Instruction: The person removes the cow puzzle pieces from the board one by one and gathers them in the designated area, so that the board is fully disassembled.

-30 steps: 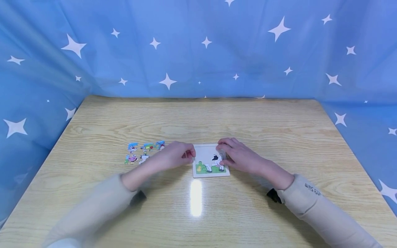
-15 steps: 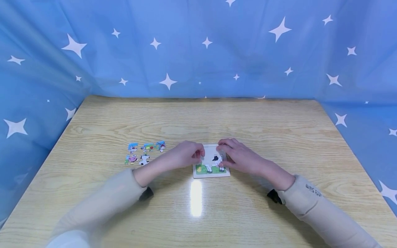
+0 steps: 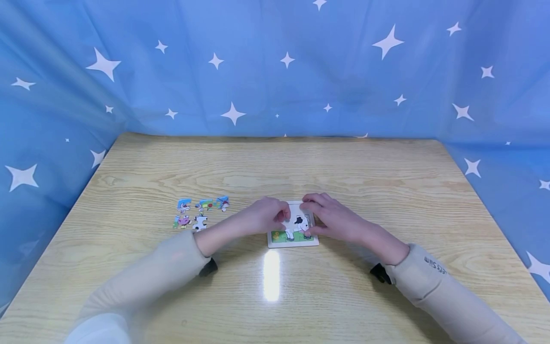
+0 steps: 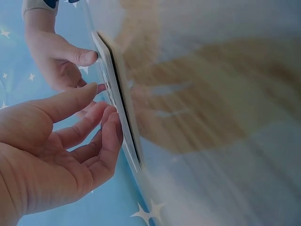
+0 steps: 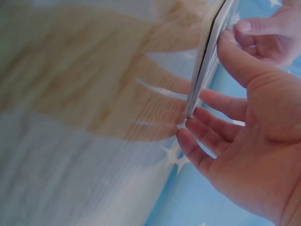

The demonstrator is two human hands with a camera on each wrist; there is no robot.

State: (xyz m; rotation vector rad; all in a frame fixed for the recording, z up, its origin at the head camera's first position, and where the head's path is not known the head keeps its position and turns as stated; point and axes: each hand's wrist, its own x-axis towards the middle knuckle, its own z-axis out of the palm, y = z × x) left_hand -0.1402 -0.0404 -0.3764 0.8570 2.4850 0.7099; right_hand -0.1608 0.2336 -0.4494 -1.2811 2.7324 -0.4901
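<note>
A small jigsaw puzzle board [image 3: 296, 244] lies flat on the table, its lower part filled with green pieces and a partial cow picture [image 3: 299, 221]. My left hand [image 3: 267, 216] is over the board's left side, fingers bent. In the left wrist view, its thumb [image 4: 89, 94] stands apart from the fingers, and no piece shows between them; the fingertips are at the board. At the board's right side rests my right hand [image 3: 337, 219]. Its fingers are spread, thumb and fingertips touching the board near its edge. The hands partly cover the puzzle.
Several loose puzzle pieces lie left of the board, including a pink one [image 3: 184, 220], a white one [image 3: 200, 222] and a blue one [image 3: 222, 202]. A wooden table [image 3: 365, 306] carries everything. Behind hangs a blue star-patterned cloth [image 3: 258, 81].
My left hand has moved rightward, from the board's left edge to over the board. My right hand has stayed in place. The loose pieces have not moved.
</note>
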